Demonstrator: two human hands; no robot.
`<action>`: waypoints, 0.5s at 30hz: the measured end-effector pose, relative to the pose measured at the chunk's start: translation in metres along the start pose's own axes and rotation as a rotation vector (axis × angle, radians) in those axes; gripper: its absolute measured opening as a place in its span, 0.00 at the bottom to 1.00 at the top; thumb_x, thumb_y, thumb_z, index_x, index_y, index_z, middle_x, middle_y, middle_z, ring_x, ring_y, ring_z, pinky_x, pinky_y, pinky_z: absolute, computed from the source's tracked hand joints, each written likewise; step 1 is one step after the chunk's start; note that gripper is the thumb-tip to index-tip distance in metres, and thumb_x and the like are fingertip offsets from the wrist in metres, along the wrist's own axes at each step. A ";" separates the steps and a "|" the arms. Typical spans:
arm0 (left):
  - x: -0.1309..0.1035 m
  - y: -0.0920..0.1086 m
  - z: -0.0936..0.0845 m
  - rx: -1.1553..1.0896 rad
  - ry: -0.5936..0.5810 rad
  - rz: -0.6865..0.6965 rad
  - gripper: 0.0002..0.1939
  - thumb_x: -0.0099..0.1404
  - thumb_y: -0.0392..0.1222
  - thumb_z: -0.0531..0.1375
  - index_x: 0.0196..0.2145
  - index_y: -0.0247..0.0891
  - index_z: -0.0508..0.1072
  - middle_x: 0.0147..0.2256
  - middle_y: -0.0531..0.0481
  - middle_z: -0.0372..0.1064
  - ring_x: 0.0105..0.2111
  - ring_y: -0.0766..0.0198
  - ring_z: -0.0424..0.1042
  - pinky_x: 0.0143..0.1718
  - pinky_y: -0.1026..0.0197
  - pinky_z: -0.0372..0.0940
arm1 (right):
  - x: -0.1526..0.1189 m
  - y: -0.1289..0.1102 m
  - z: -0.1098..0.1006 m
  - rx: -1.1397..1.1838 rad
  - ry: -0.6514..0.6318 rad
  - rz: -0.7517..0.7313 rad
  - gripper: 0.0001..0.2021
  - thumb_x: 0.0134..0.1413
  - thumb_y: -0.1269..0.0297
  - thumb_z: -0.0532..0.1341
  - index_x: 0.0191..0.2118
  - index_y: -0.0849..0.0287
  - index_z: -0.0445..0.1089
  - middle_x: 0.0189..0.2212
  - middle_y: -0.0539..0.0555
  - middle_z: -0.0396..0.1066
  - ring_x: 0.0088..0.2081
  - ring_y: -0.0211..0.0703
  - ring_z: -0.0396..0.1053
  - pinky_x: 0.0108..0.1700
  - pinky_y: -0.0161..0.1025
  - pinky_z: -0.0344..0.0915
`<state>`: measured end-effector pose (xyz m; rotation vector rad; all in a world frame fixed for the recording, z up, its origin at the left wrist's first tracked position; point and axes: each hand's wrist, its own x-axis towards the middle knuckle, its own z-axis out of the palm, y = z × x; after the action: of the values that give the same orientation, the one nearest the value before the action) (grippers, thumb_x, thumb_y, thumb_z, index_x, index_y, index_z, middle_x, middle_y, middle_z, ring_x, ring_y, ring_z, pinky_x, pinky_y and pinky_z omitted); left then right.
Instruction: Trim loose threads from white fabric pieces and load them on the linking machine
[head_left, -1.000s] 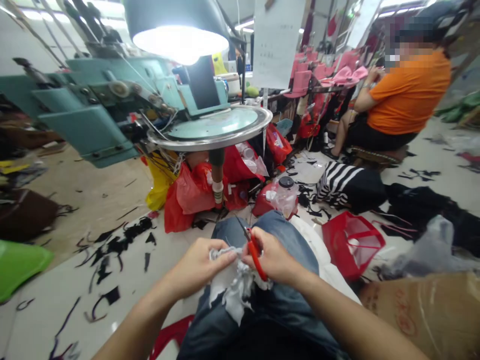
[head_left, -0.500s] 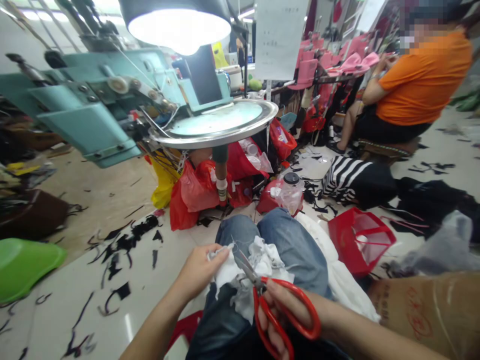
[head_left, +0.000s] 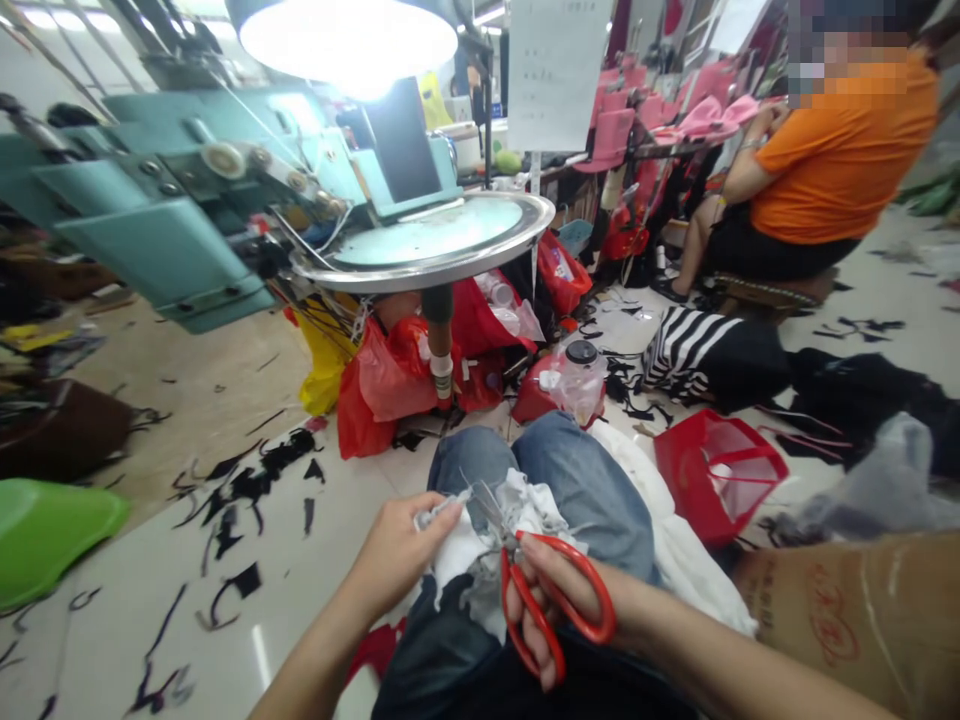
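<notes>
My left hand (head_left: 409, 540) pinches a piece of white cloth (head_left: 456, 552) above my lap, thumb pressed against the fingers. Loose threads stick up from the cloth's edge near the thumb. In my right hand (head_left: 546, 585) is a pair of scissors (head_left: 600, 605) with red handles, my fingers through the loops. The blades point up and left, close beside the held cloth, and look slightly parted. More crumpled white and grey cloth pieces (head_left: 532, 505) lie on my jeans behind and under the scissors.
A turquoise machine (head_left: 180, 250) with a round plate (head_left: 450, 235) and bright lamp (head_left: 349, 45) stands ahead. Red bags (head_left: 386, 375) sit beneath. Black scraps (head_left: 262, 475) litter the floor. A red basket (head_left: 686, 470) and brown sack (head_left: 862, 620) are right; a person in orange (head_left: 840, 170) sits beyond.
The scissors have shifted slightly left and up, with the blade tips nearer the held cloth's threads. My left hand keeps its pinch in nearly the same place.
</notes>
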<state>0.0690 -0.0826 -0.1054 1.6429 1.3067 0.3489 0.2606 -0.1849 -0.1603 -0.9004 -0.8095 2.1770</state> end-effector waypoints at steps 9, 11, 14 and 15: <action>0.002 -0.003 -0.006 0.020 0.059 -0.004 0.24 0.59 0.61 0.60 0.31 0.35 0.79 0.28 0.47 0.75 0.28 0.59 0.71 0.29 0.64 0.63 | -0.013 -0.010 -0.007 -0.299 0.311 -0.048 0.34 0.53 0.27 0.42 0.25 0.56 0.59 0.09 0.44 0.57 0.11 0.35 0.57 0.20 0.34 0.58; 0.003 -0.004 -0.010 0.034 0.094 -0.007 0.24 0.59 0.62 0.60 0.31 0.35 0.79 0.28 0.47 0.76 0.29 0.58 0.72 0.30 0.63 0.64 | -0.032 -0.019 -0.010 -0.754 0.263 0.004 0.35 0.52 0.26 0.45 0.28 0.57 0.65 0.16 0.52 0.68 0.19 0.44 0.69 0.26 0.39 0.65; 0.003 -0.002 -0.015 0.053 0.120 0.012 0.24 0.58 0.61 0.61 0.32 0.36 0.80 0.30 0.47 0.78 0.31 0.56 0.73 0.33 0.62 0.66 | -0.051 -0.032 -0.013 -1.479 0.457 -0.023 0.31 0.48 0.32 0.59 0.38 0.61 0.71 0.33 0.63 0.77 0.38 0.60 0.76 0.49 0.56 0.65; 0.003 0.000 -0.015 0.060 0.122 0.021 0.23 0.58 0.61 0.61 0.32 0.36 0.80 0.31 0.47 0.78 0.32 0.56 0.73 0.34 0.62 0.66 | -0.054 -0.035 -0.014 -1.634 0.515 -0.025 0.32 0.47 0.34 0.62 0.40 0.63 0.72 0.35 0.65 0.78 0.41 0.63 0.76 0.54 0.59 0.61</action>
<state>0.0594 -0.0722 -0.0990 1.7092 1.4031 0.4315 0.3126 -0.1992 -0.1228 -1.9565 -2.2336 0.7318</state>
